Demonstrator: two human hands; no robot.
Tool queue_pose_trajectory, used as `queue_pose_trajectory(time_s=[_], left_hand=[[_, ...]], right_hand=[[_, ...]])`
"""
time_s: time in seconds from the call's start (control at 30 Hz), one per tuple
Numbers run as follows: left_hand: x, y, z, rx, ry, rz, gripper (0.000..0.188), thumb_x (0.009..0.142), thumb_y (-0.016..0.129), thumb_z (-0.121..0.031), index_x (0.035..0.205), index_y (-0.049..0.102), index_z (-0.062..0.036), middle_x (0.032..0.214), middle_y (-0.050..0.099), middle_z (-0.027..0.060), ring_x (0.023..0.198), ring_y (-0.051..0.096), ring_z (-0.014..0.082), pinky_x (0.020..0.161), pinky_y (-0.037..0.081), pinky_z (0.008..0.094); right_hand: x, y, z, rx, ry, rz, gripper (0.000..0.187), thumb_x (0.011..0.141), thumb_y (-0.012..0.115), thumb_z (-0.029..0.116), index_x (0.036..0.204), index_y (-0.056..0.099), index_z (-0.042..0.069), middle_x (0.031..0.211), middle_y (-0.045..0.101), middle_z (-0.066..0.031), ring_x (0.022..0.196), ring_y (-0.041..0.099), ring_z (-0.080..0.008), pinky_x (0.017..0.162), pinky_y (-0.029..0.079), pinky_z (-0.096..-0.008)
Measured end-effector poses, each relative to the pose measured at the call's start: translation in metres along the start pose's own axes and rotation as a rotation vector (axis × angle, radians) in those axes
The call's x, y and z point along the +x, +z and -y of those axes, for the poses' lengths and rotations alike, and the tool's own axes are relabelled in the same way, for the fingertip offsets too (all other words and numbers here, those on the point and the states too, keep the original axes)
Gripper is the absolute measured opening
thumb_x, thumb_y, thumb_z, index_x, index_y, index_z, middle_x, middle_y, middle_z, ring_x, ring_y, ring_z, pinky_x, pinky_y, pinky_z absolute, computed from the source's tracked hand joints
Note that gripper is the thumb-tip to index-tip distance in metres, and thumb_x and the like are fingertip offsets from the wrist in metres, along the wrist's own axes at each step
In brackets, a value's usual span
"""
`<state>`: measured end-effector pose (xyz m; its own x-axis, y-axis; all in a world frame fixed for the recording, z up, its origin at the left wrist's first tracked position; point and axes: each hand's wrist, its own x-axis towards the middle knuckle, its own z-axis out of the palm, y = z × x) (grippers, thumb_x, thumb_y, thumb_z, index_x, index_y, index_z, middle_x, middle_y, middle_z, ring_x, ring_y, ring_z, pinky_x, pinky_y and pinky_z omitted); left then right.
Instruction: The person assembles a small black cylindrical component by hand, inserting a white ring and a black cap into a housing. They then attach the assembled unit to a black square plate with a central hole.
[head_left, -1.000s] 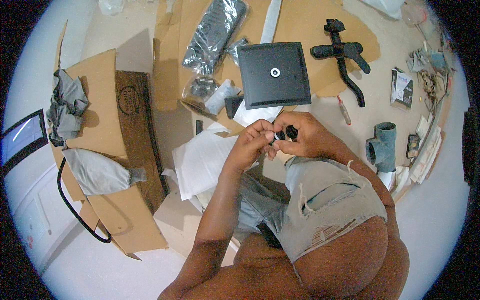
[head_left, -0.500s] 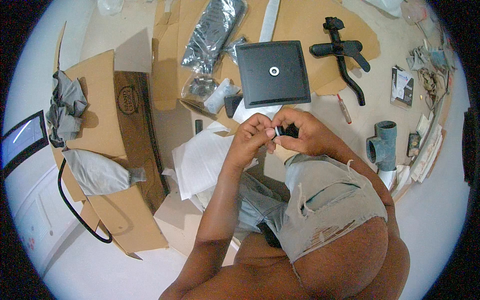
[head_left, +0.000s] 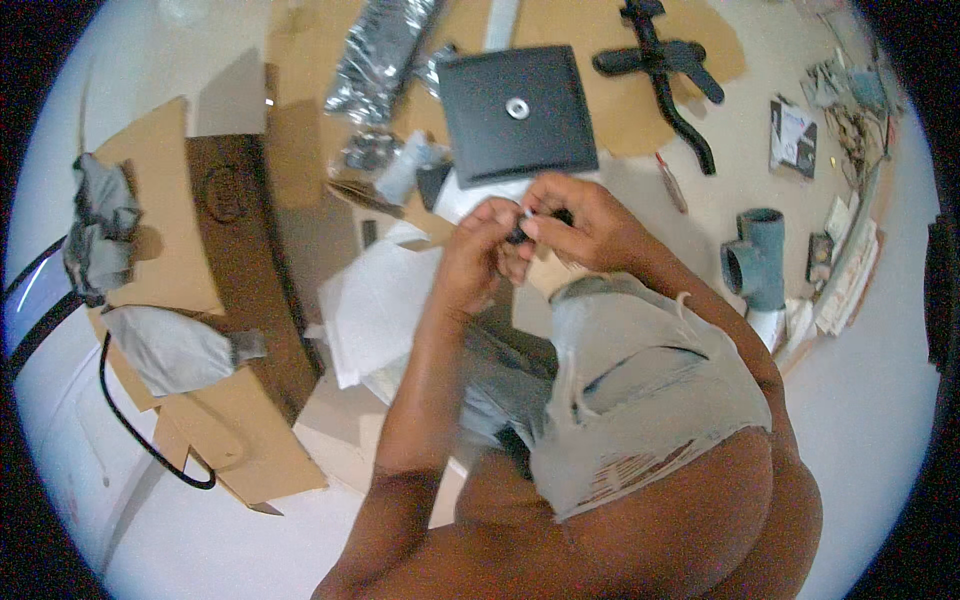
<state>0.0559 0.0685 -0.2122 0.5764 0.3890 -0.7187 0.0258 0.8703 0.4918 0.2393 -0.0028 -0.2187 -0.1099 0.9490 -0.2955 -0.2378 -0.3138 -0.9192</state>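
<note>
In front of my knees, my left hand [head_left: 474, 255] and my right hand [head_left: 582, 228] meet fingertip to fingertip. My left fingers pinch a small black fitting [head_left: 517, 234]. A small pale piece, perhaps a ring, shows at my right fingertips, and something dark sits inside that hand; the fingers and blur hide their shapes. Just beyond lies a square black shower head [head_left: 520, 145] with a pale-ringed hole at its centre. Further right is a black shower mixer [head_left: 660, 65] with a curved spout.
An open cardboard box [head_left: 235, 270] stands at left, with a black hose [head_left: 140, 435] beside it. White foam sheets [head_left: 375, 300] lie near my left forearm. A grey pipe tee [head_left: 757, 262] and a screwdriver [head_left: 672, 183] are at right. Plastic-wrapped parts [head_left: 380, 60] rest on flat cardboard.
The whole view has shifted, so the surroundings sit further left and higher. My fingers have turned the small parts, and the pale ring shows less.
</note>
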Motion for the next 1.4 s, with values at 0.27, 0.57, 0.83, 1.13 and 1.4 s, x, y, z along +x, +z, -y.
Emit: queue_pose_trajectory(time_s=[0.27, 0.57, 0.83, 1.13, 1.4], left_hand=[[-0.001, -0.002, -0.005, -0.018, 0.026, -0.033, 0.023, 0.099, 0.049, -0.028, 0.105, 0.054, -0.0059, 0.076, 0.063, 0.0051, 0.058, 0.060, 0.0142, 0.053, 0.048, 0.0256], [-0.009, -0.004, -0.025, 0.788, 0.238, -0.364, 0.039, 0.100, 0.047, -0.038, 0.098, 0.060, -0.0021, 0.072, 0.057, 0.0063, 0.059, 0.053, 0.0155, 0.056, 0.044, 0.0283], [-0.011, -0.010, -0.024, 0.186, 0.093, -0.135, 0.024, 0.099, 0.053, -0.027, 0.098, 0.060, -0.0047, 0.079, 0.061, 0.0043, 0.065, 0.055, 0.0124, 0.056, 0.044, 0.0264], [-0.007, 0.001, -0.019, 0.148, 0.159, -0.142, 0.019, 0.094, 0.064, -0.024, 0.094, 0.065, -0.0043, 0.077, 0.060, 0.0011, 0.061, 0.050, 0.0078, 0.052, 0.037, 0.0217], [-0.014, 0.018, -0.030, 0.597, 0.249, -0.326, 0.020, 0.092, 0.066, -0.023, 0.089, 0.067, -0.0036, 0.069, 0.059, -0.0014, 0.059, 0.050, 0.0072, 0.054, 0.039, 0.0234]], right_hand=[[0.014, -0.001, -0.016, -0.218, -0.244, -0.003, 0.027, 0.085, 0.071, 0.012, 0.107, 0.058, 0.004, 0.086, 0.060, -0.0013, 0.072, 0.055, -0.0072, 0.061, 0.045, -0.0232], [0.021, -0.002, 0.005, -0.454, -0.218, -0.057, 0.033, 0.080, 0.071, 0.021, 0.107, 0.060, 0.005, 0.088, 0.065, -0.0167, 0.078, 0.066, -0.0329, 0.071, 0.052, -0.0422], [0.026, 0.002, 0.003, -0.523, -0.249, -0.034, 0.031, 0.082, 0.071, 0.024, 0.105, 0.063, 0.004, 0.089, 0.065, -0.0163, 0.081, 0.065, -0.0340, 0.073, 0.052, -0.0412], [0.014, -0.009, -0.002, -0.341, -0.326, -0.131, 0.038, 0.081, 0.063, 0.004, 0.118, 0.055, 0.002, 0.097, 0.063, -0.0158, 0.090, 0.065, -0.0300, 0.082, 0.052, -0.0405], [0.015, -0.013, -0.002, -0.215, -0.222, -0.057, 0.034, 0.083, 0.065, 0.005, 0.116, 0.056, 0.002, 0.094, 0.066, -0.0124, 0.073, 0.067, -0.0205, 0.067, 0.055, -0.0345]])
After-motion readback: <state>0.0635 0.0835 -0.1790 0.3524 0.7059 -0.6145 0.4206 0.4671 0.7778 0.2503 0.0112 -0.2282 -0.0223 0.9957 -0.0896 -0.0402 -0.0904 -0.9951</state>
